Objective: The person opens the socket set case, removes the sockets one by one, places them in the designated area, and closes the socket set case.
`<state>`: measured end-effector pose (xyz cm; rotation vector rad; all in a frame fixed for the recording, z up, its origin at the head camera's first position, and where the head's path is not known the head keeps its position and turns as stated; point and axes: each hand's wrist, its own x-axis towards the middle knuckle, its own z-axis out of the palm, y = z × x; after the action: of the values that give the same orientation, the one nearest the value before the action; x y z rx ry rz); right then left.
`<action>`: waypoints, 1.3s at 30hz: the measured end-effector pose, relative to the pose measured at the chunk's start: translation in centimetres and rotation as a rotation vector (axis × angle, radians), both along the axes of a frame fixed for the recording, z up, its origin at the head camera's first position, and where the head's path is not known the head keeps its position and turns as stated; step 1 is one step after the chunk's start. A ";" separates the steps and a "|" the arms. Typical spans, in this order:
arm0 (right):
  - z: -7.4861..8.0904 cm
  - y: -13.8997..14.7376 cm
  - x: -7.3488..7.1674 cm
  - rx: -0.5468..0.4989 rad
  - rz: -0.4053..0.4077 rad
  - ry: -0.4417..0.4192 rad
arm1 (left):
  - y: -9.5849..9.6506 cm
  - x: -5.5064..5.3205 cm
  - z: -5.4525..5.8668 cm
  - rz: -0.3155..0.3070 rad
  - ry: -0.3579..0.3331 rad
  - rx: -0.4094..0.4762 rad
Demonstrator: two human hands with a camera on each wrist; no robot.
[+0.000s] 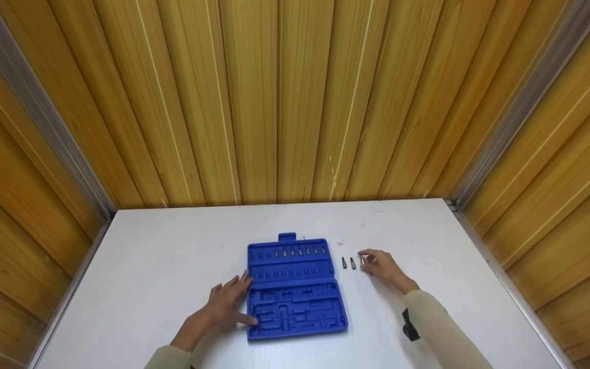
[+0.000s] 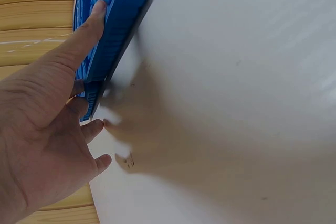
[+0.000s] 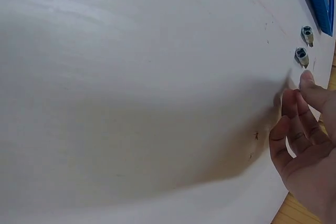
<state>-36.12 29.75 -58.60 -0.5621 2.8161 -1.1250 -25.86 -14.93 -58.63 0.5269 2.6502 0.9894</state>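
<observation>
The right hand pinches a metal piece right of two loose pieces, the blue case lying farther left under the spread left hand's thumb.

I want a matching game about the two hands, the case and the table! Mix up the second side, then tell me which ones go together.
1. Left hand
2. Right hand
3. Case
4. Table

A. White
B. Blue and lying open
C. Touching the case
D. Pinching a small metal piece

Pairs: 1-C, 2-D, 3-B, 4-A
</observation>
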 end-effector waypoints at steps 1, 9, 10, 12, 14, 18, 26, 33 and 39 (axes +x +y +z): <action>0.0 0.0 0.0 0.011 -0.001 -0.002 | 0.0 0.0 0.0 -0.001 0.000 0.000; -0.1 -0.2 0.1 0.088 0.013 0.024 | 0.2 -0.1 -0.2 0.001 0.010 -0.013; -0.1 -0.1 0.2 0.095 0.009 0.029 | 0.3 -0.2 -0.2 -0.001 0.011 -0.014; -0.1 0.0 0.2 0.103 -0.001 0.028 | 0.4 -0.3 -0.2 -0.007 0.020 -0.015; -0.1 0.1 0.2 0.114 -0.012 0.018 | 0.5 -0.3 -0.2 -0.014 0.023 -0.014; 0.1 0.1 0.2 0.120 0.008 0.002 | 0.4 -0.3 -0.3 -0.017 0.041 -0.017; 0.8 0.8 0.0 0.062 0.012 -0.036 | 0.2 -0.2 -0.2 -0.014 0.024 -0.008; 2.2 0.3 -0.4 -0.017 0.079 -0.070 | 0.2 -0.3 -0.2 -0.014 0.024 -0.022; 3.6 -2.2 -1.4 -0.047 0.187 -0.069 | 0.1 -0.2 -0.2 -0.013 0.038 -0.004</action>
<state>-37.50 27.50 -55.03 -0.7560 2.6210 -1.1536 -26.04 -14.85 -58.81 0.5666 2.6781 0.9791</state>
